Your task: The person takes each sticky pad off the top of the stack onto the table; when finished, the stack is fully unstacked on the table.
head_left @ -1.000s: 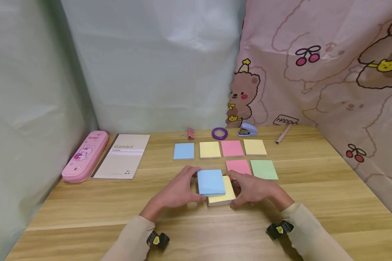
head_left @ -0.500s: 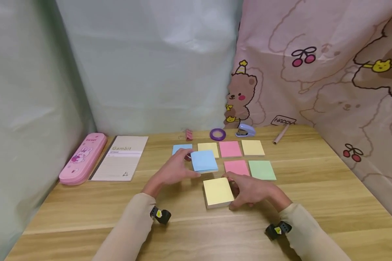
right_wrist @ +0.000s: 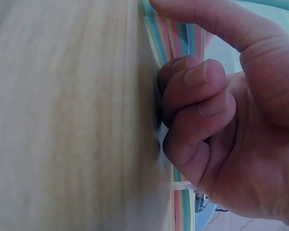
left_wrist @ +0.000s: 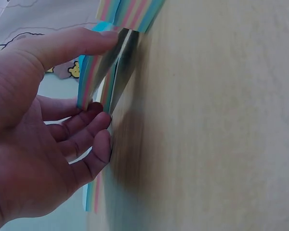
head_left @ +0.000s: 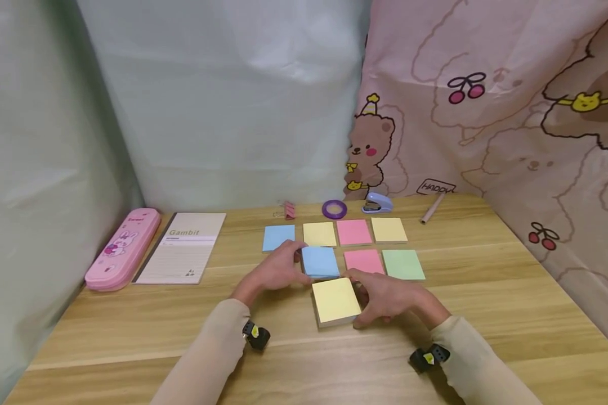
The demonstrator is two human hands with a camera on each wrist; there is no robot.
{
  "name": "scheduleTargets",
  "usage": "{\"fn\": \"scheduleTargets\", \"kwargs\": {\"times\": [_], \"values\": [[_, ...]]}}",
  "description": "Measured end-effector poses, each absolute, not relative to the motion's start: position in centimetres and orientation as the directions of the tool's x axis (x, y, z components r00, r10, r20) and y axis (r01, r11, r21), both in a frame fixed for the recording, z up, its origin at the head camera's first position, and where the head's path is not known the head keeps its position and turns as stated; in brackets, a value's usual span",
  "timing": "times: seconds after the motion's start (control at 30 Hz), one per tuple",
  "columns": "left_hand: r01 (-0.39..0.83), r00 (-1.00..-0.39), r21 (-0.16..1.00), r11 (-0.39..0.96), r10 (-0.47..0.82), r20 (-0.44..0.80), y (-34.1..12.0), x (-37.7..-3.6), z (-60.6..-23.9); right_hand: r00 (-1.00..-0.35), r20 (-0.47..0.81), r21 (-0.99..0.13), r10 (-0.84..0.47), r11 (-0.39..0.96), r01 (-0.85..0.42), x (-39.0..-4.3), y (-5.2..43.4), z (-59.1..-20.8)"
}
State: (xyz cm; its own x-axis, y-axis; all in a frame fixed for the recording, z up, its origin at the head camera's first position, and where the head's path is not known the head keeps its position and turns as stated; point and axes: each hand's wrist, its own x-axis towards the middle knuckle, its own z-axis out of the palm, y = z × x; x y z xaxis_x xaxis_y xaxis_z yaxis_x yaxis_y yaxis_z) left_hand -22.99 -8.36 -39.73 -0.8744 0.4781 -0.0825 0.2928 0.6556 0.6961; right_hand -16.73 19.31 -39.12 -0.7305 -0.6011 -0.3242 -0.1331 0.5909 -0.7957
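My left hand [head_left: 280,265] holds a blue-topped sticky note pad [head_left: 320,261] by its edges, between thumb and fingers. In the left wrist view this pad [left_wrist: 89,77] shows striped coloured edges and sits low over the tabletop; full contact is unclear. My right hand [head_left: 387,297] grips the right side of a thicker yellow-topped stack of sticky notes [head_left: 336,301], nearer the front. The right wrist view shows the thumb and curled fingers at the striped stack [right_wrist: 178,38]. Right of the blue pad lie a pink pad [head_left: 363,261] and a green pad [head_left: 403,264].
Behind lies a row of a blue pad [head_left: 278,238], yellow pad [head_left: 320,234], pink pad [head_left: 354,232] and yellow pad [head_left: 389,229]. Farther back are a binder clip [head_left: 289,211], tape roll [head_left: 334,209], stapler [head_left: 377,202] and pen [head_left: 433,208]. Leftward are a notebook [head_left: 182,247] and pencil case [head_left: 124,247].
My left hand has lifted the blue pad off the yellow-topped stack, carried it forward and lowered it left of the pink pad. The right hand has kept its grip on the stack.
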Motion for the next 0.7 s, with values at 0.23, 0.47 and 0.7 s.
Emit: {"fn": "scheduleTargets", "kwargs": {"times": [0.23, 0.47, 0.7], "values": [[0.371, -0.853, 0.637, 0.675, 0.519, -0.053, -8.04, -23.03, -39.64, -0.736, -0.330, -0.789, -0.590, 0.601, -0.128, -16.62, 19.25, -39.07], [0.343, -0.868, 0.621, 0.705, 0.491, -0.077, -7.82, -22.91, -39.73, -0.726, -0.326, -0.799, -0.605, 0.587, -0.130, -16.77, 19.22, -39.19], [0.321, -0.880, 0.626, 0.710, 0.469, -0.081, -8.07, -22.83, -40.06, -0.737, -0.341, -0.776, -0.584, 0.617, -0.130, -16.79, 19.33, -39.22]]}}
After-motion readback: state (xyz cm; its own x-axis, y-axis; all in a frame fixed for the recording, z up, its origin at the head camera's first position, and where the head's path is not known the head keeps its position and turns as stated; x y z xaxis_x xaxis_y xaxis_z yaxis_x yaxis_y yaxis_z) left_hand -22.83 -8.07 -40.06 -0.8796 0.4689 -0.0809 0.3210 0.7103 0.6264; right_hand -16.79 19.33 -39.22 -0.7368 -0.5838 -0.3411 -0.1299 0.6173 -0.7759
